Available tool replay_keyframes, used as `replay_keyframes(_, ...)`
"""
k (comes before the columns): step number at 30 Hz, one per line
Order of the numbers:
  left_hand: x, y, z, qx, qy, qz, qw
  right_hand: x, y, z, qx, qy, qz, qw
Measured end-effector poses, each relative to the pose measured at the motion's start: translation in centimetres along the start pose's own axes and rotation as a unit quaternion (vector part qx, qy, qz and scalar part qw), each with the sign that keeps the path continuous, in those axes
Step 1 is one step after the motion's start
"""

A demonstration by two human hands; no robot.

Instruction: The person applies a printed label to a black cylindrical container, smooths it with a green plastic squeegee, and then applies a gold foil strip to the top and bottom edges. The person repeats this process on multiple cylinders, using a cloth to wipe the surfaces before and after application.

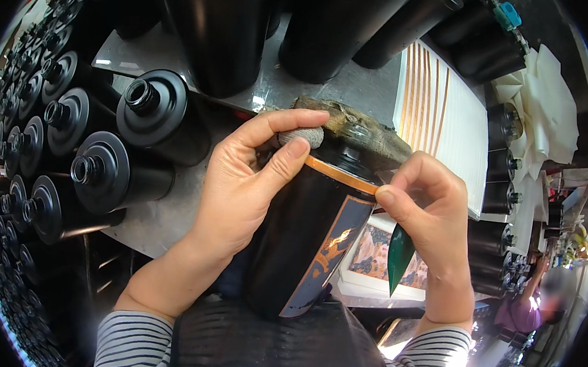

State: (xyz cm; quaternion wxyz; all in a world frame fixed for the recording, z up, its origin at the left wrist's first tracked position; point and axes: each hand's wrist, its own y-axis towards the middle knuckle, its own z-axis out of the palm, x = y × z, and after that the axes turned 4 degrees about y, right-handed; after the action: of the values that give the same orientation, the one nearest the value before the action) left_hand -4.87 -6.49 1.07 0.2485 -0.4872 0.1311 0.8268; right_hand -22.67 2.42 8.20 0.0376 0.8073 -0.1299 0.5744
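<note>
A black glossy bottle (283,231) with a dark picture label (329,260) leans in front of me, its neck away from me. A thin copper-coloured strip (340,174) runs along its shoulder edge. My left hand (242,172) grips the bottle's upper left side, the thumb at the strip's left end. A grey ribbed knit covering (302,137) shows between thumb and index finger, apparently on another finger. My right hand (428,206) pinches the strip's right end between thumb and index finger. From below that hand a green pointed blade-like tool (399,256) sticks out.
A worn brown cloth (342,114) lies behind the bottle. White paper sheets with copper strips (447,106) are at right, above a printed picture sheet (385,258). Many black bottles (154,105) stand left; tall black cylinders (216,30) stand behind. A person in purple (524,308) is far right.
</note>
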Motion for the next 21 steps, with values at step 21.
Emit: replay_keyframes(21,-1.5,-4.2,0.9,0.035,0.455,0.201,0.867,-0.3,-0.3,-0.1,-0.002,0.050,0.017,0.999)
